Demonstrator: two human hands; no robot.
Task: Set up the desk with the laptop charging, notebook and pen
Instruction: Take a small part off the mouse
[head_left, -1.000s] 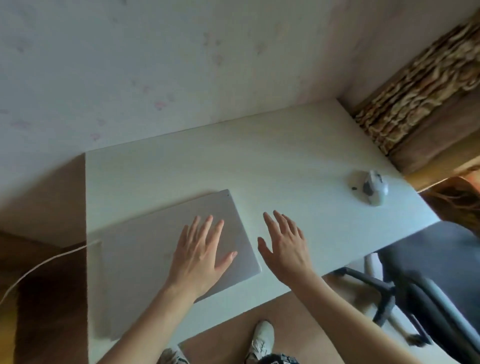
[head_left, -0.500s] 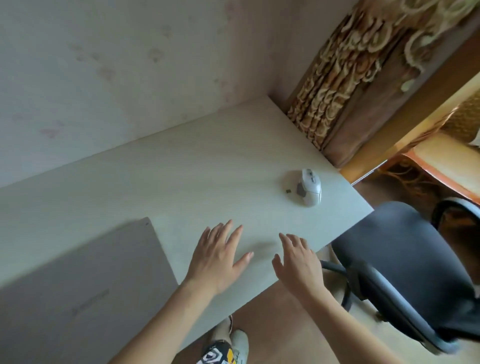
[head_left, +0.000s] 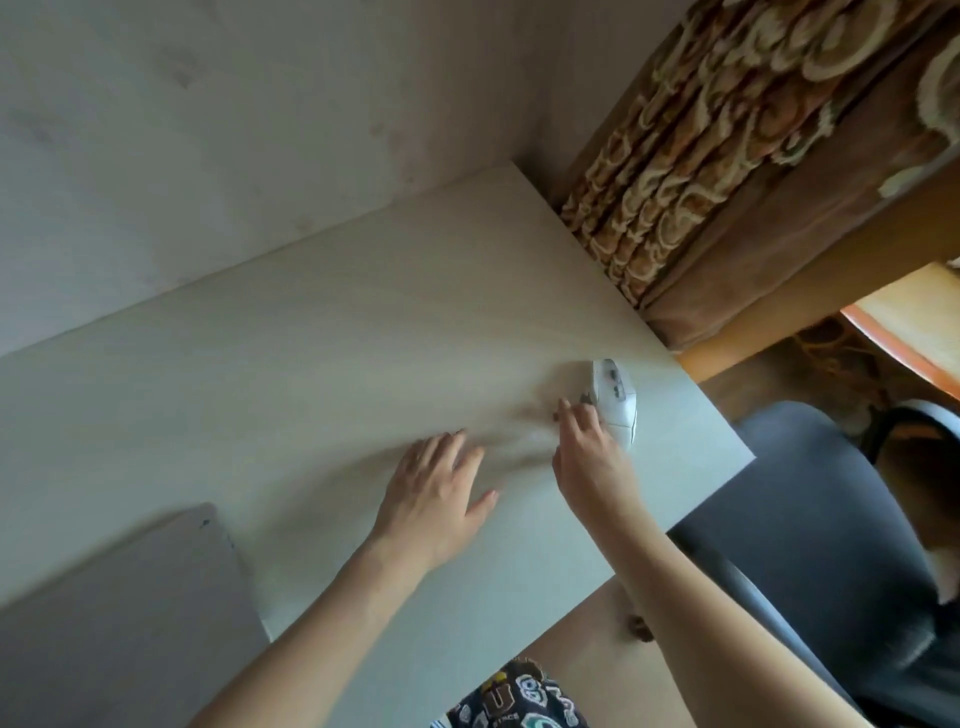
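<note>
A closed grey laptop lies flat on the pale desk at the lower left, partly cut off by the frame. My left hand hovers over the desk's middle, fingers spread, holding nothing. My right hand is further right with its fingertips at the near side of a white computer mouse; motion blur hides whether the fingers touch it. No notebook, pen or charger cable is in view.
The desk stands against a pale wall. A patterned brown curtain hangs at the desk's far right corner. A dark office chair stands to the right of the desk's near edge.
Both hands have moved right, away from the laptop. My right hand has reached up to the mouse. The view has swung right, so the laptop sits lower left.
</note>
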